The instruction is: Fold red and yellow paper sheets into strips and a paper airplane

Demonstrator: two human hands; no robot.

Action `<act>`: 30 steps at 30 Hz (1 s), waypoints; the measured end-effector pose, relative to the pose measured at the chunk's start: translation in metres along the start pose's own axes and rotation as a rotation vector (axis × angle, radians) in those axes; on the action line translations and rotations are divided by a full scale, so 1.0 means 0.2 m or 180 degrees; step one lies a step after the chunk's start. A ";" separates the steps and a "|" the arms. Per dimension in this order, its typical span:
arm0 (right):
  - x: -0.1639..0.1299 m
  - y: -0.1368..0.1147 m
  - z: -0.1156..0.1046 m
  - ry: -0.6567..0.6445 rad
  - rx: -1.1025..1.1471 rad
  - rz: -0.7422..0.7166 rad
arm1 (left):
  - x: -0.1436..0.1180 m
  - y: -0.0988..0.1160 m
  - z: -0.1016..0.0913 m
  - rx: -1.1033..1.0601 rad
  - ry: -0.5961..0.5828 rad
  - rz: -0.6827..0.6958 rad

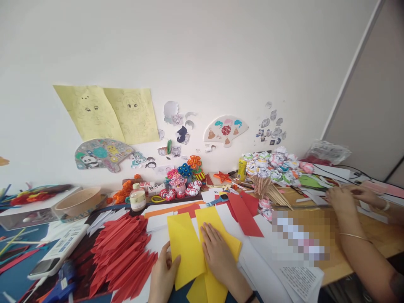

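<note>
Two sheets of yellow paper [186,248] are laid near the front edge of the bench [372,240], overlapping slightly, with a third yellow edge showing beneath them. The right hand [217,252] is laid flat on the right sheet, fingers extended and close together, so that the paper is pinned against the surface. The left hand [164,275] is set at the near left edge of the left sheet, thumb over the paper and fingers apparently beneath it; whether the edge is actually pinched cannot be told. A stack of red folded strips [123,252] is kept just left of the sheets, within reach. Red paper pieces [243,212] lie farther back on the right. At the far right, another person's hands [347,198] are occupied among paper flowers on sticks [271,168]. A small bottle [138,198] and a bowl [78,202] stand at the far left.
</note>
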State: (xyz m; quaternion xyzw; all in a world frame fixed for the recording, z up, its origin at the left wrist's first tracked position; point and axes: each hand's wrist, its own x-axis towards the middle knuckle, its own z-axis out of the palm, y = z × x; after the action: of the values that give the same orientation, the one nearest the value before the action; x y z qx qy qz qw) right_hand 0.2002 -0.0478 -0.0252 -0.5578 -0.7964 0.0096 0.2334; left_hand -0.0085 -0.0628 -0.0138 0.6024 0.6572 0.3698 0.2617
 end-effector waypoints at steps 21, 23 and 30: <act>0.00 0.00 0.00 0.0039 0.0092 0.0036 | -0.02 -0.01 0.00 0.0348 0.0201 0.0267; 0.00 0.00 0.01 0.0051 0.0094 0.0033 | -0.02 -0.01 0.00 0.0358 0.0181 0.0280; 0.00 -0.01 -0.02 -0.0011 0.0091 0.0024 | -0.03 -0.03 -0.02 0.0563 0.0208 0.0275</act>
State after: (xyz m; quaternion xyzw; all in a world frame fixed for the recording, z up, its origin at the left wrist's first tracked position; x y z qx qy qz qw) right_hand 0.2004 -0.0487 -0.0216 -0.5574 -0.7945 0.0228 0.2400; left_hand -0.0143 -0.0685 -0.0165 0.6386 0.6688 0.3407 0.1697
